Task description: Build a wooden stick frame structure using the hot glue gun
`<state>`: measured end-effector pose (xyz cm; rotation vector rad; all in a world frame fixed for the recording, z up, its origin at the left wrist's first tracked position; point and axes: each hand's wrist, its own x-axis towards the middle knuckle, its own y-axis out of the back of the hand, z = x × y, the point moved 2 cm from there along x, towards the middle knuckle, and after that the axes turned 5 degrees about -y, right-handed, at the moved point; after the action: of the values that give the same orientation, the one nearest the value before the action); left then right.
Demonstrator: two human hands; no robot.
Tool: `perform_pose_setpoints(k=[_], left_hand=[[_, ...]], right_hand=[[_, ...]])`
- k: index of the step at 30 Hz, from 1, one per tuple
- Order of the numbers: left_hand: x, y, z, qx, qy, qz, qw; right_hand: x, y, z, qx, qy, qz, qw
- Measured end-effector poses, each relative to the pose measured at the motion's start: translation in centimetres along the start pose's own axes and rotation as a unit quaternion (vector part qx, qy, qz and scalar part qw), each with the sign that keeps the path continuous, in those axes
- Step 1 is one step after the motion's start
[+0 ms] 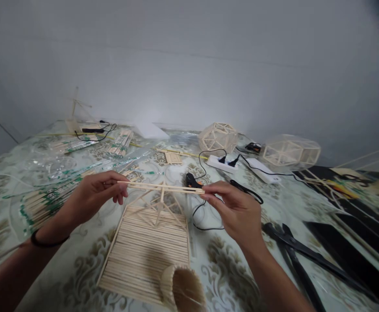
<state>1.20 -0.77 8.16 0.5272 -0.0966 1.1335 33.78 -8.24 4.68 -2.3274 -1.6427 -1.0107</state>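
Note:
A pair of thin wooden sticks (pixel 179 189) is stretched level between my hands. My left hand (pixel 103 190) pinches their left end between thumb and fingers. At the right end, my right hand (pixel 236 208) grips the tips between thumb and forefinger. Just beneath the sticks stands a small spoked stick frame (pixel 162 208), partly covered by them, at the far end of a flat panel of sticks (pixel 140 247). A round hollow piece made of sticks (pixel 168 284) lies on the panel's near right corner. A black glue gun (pixel 194 180) rests beyond my right hand.
Plastic-wrapped stick bundles (pixel 43 199) spread over the left side. At the back are a white power strip (pixel 221 163), two faceted stick frames (pixel 218 138) and cables. A long-handled black cutter (pixel 302 251) and dark flat strips (pixel 348 242) lie on the right.

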Motion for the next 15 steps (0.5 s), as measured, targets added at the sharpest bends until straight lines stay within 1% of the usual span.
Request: perform_pose_setpoints(k=[5,8,11,15], left_hand=[[0.6,0.0,-0.3,-0.042,-0.02,-0.005,0.999],[0.9,-0.1,-0.4,-0.06,-0.02,-0.014,0.998],[1.0,-0.3,-0.3,-0.076,-0.022,-0.023,0.997],[1.0,-0.7,-0.3,-0.081,-0.03,-0.022,0.996]], right_hand=[[-0.3,-0.2,0.6,-0.019,0.004,0.016,1.0],[-0.6,-0.2,0.7,-0.016,0.003,0.026,1.0],[-1.0,-0.1,0.6,-0.008,0.004,0.034,0.999],[-1.4,0.2,0.1,-0.01,0.018,0.04,0.999]])
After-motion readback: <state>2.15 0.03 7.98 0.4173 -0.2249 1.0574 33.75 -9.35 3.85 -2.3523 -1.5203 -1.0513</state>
